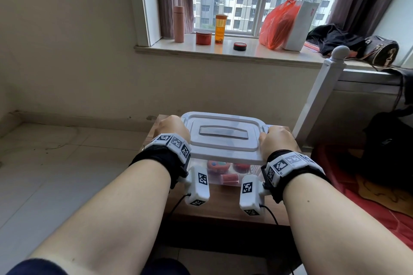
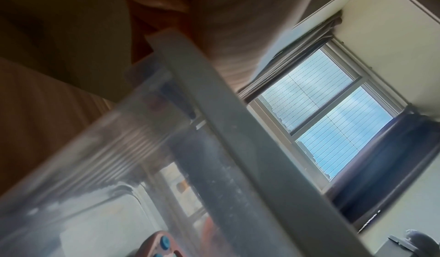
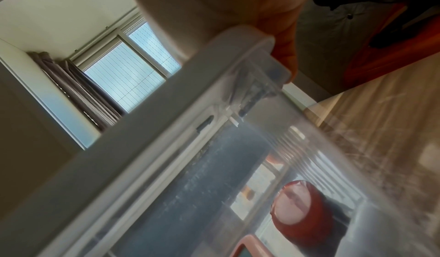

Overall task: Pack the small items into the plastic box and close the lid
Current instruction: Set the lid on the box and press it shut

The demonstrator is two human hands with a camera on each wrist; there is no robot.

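A clear plastic box [image 1: 225,173] stands on a small wooden table [image 1: 223,205], with its white lid [image 1: 223,138] lying on top. Through the front wall I see red and pink small items [image 1: 229,178]. My left hand [image 1: 173,128] grips the lid's left end, fingers curled down over the edge. My right hand [image 1: 276,138] grips the right end the same way. In the right wrist view the fingers [image 3: 285,41] wrap the clear side latch [image 3: 262,54], and a red item [image 3: 302,210] shows inside. In the left wrist view the lid rim [image 2: 238,129] runs under my hand [image 2: 226,16].
A white bedpost [image 1: 321,96] and red bedding [image 1: 380,219] stand close on the right. Tiled floor [image 1: 55,174] lies to the left. The window sill [image 1: 223,51] behind holds a pink bottle [image 1: 178,24], an amber jar [image 1: 220,29] and an orange bag [image 1: 277,24].
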